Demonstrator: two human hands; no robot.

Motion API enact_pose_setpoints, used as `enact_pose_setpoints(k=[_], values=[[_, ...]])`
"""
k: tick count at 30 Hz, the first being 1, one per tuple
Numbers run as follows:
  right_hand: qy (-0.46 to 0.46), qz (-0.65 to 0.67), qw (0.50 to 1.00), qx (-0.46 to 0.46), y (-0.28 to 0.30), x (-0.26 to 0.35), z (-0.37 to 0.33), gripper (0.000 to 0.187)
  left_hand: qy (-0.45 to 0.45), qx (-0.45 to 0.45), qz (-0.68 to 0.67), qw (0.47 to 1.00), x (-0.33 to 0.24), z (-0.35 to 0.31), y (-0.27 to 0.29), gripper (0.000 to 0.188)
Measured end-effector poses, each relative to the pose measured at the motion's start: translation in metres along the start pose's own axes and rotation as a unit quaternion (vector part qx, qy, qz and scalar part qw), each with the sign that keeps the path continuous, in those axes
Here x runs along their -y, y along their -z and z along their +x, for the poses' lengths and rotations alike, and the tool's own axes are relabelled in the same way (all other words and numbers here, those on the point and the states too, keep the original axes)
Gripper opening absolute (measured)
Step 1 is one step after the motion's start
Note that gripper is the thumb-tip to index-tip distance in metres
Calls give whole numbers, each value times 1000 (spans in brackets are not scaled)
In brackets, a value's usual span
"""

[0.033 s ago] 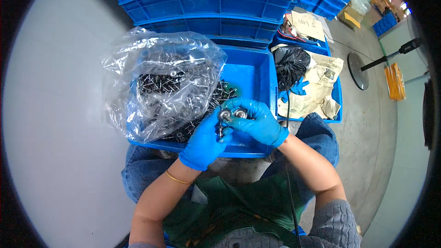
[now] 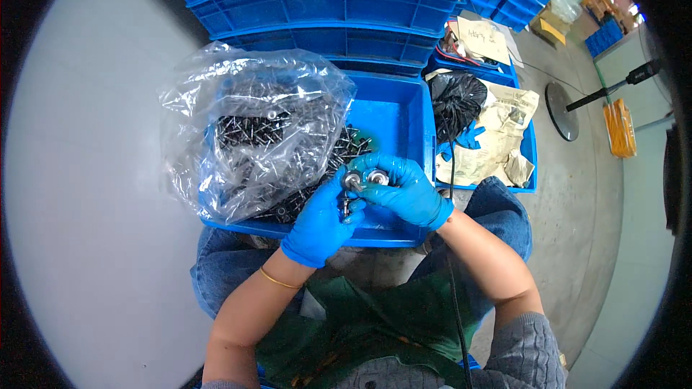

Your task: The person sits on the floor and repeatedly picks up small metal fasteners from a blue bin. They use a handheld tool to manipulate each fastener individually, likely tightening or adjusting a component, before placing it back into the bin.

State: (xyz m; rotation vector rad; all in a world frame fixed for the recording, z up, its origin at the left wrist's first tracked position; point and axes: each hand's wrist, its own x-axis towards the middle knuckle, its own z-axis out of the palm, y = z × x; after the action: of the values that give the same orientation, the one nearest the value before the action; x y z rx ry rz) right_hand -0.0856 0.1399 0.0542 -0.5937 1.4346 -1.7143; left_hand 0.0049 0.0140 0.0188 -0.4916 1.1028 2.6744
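Both hands wear blue gloves and meet over the front part of a blue bin. My left hand is closed around small metal parts: a round-headed metal part with a short stem shows at its fingertips, and a dark stemmed piece sticks out lower down. Against it, my right hand pinches another round metal part, its shiny face turned up. In the bin, many loose dark stemmed metal pieces lie beside and inside a clear plastic bag.
Stacked blue crates rise behind the bin. To the right, another blue bin holds brown paper, a black plastic bag and a blue glove. A black cable hangs down in front of me. A round-based stand is farther right.
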Motion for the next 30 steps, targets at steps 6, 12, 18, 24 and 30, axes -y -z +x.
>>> enact_pose_setpoints(k=[6,12,18,24,30], values=[[-64,11,998,-9,5,2,1,17,85,-19,-266,960,-2,5,-4,19],[-91,-1,995,-48,4,-6,5,19,89,6,-269,959,3,5,-2,19],[-92,240,966,-35,16,-15,12,25,93,-40,-267,958,-2,6,-5,18],[-118,208,961,-141,42,-17,28,23,78,-45,-258,962,-4,6,3,17],[-217,-59,965,-131,79,-41,51,21,36,-103,-256,960,-12,11,12,16]])
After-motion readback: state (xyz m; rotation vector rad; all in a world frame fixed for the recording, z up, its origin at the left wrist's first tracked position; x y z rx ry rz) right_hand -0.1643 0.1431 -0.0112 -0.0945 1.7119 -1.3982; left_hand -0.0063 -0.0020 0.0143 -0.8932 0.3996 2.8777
